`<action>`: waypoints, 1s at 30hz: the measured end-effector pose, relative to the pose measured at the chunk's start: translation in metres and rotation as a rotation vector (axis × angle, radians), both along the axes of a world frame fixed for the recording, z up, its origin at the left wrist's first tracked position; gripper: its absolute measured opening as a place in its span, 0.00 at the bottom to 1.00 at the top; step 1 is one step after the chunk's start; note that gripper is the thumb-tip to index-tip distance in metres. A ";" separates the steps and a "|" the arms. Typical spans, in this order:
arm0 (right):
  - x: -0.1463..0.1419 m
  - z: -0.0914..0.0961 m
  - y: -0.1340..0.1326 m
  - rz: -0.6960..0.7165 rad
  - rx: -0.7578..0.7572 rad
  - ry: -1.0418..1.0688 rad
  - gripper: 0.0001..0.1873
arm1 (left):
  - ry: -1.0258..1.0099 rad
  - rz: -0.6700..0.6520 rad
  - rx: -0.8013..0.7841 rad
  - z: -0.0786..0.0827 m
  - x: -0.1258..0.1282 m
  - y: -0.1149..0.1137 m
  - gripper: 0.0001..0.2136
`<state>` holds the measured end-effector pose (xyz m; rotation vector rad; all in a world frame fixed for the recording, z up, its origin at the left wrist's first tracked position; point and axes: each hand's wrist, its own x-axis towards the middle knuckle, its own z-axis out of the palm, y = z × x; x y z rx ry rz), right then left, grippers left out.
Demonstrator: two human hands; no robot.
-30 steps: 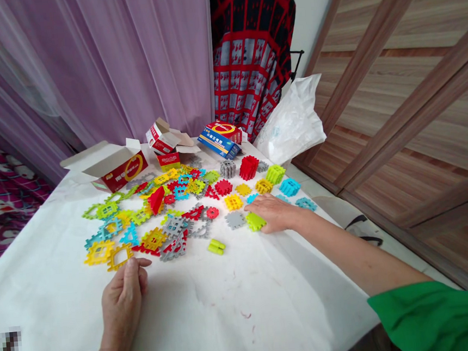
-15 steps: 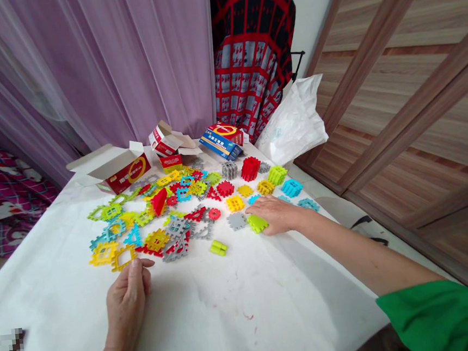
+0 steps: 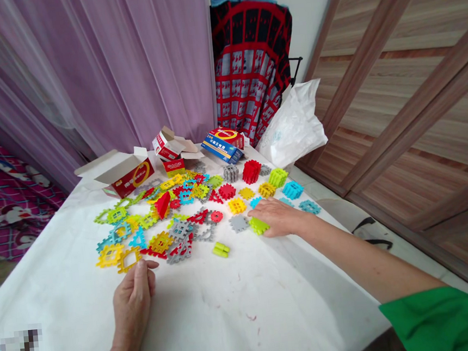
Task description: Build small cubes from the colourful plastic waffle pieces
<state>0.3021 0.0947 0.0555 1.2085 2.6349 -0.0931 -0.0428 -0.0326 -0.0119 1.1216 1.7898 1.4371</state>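
Note:
My right hand [image 3: 276, 217] reaches across the table, palm down, with a lime-green toothed square building piece [image 3: 258, 226] between its fingers and thumb, low over or on the tabletop. Just left of that lies a flat grey toothed square [image 3: 239, 223]; a blue piece [image 3: 255, 202] shows beyond the fingers. My left hand [image 3: 134, 290] rests on its side on the table, fingers curled in and nothing visible in it. Its fingertips are close to a yellow square frame piece [image 3: 129, 258] at the edge of a mixed pile. A small lime-green connector piece [image 3: 221, 249] lies between the hands.
Stacks of red [image 3: 251, 171], lime-green [image 3: 278, 177] and blue [image 3: 292, 190] pieces stand at the back right. Behind the pile are an open red box [image 3: 131, 179] and a blue box [image 3: 220, 148]. A white plastic bag [image 3: 290, 124] leans at the table's right corner.
The view has shifted slightly, so everything sits a little lower and further right. Both hands keep nearly the same places on the table, the right still at the lime-green square.

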 end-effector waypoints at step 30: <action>-0.052 -0.013 -0.021 -0.056 0.079 0.066 0.14 | 0.035 -0.004 0.030 0.001 0.000 -0.001 0.18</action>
